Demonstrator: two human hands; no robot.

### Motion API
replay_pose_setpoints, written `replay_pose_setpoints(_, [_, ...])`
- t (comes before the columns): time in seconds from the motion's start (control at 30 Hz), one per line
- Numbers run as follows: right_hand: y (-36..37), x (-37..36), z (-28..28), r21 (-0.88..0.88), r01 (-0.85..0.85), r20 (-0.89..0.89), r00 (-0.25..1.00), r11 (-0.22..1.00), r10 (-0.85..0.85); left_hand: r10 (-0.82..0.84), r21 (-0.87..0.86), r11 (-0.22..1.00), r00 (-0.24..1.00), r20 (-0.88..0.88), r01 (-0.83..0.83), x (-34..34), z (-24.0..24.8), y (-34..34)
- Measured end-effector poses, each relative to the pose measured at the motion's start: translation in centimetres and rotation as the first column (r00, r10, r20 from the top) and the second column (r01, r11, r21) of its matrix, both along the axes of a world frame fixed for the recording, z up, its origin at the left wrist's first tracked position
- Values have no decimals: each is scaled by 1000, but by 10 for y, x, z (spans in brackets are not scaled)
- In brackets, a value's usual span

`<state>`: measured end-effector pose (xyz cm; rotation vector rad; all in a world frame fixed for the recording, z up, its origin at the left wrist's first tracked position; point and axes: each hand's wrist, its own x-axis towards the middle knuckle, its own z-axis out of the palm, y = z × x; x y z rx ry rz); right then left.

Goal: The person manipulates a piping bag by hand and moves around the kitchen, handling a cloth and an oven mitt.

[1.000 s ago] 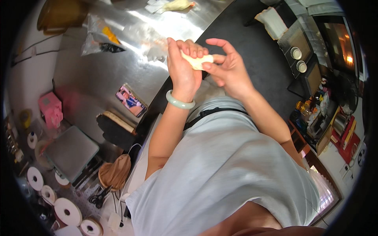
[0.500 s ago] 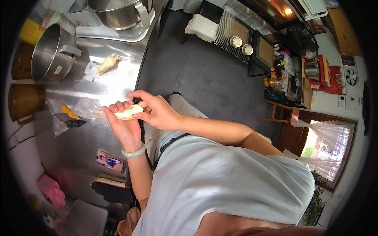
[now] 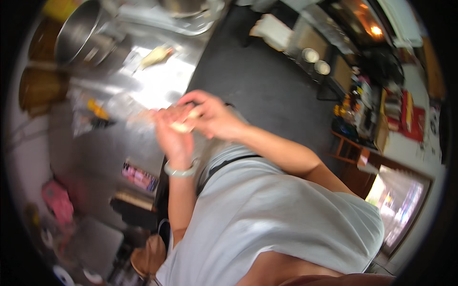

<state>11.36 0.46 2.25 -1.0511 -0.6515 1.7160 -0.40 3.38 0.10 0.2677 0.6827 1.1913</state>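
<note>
Above the steel surface, the left hand cradles a pale lump of dough while the right hand curls its fingers over it; it looks soft, light, easily squashed, best cupped from below.
</note>
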Motion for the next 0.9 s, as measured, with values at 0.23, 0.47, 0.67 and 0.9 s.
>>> replay_pose_setpoints(0.23, [-14,-6,-18,-310,-91,-682,715,946,-154,85,114,991,983,-161,-67,13,0,-8])
replay_pose_setpoints(0.47, [-4,-4,-5,-152,-135,-309,947,979,82,26,92,995,1000,-5,-26,-3,6,-1])
replay_pose_setpoints(0.67, [-6,-14,-3,-206,-95,-196,979,974,54,190,112,979,954,-233,-167,7,-2,-13])
replay_pose_setpoints(0.9, [-8,-13,-10,-262,-165,-652,756,951,-49,33,171,985,997,-65,-22,-4,17,1])
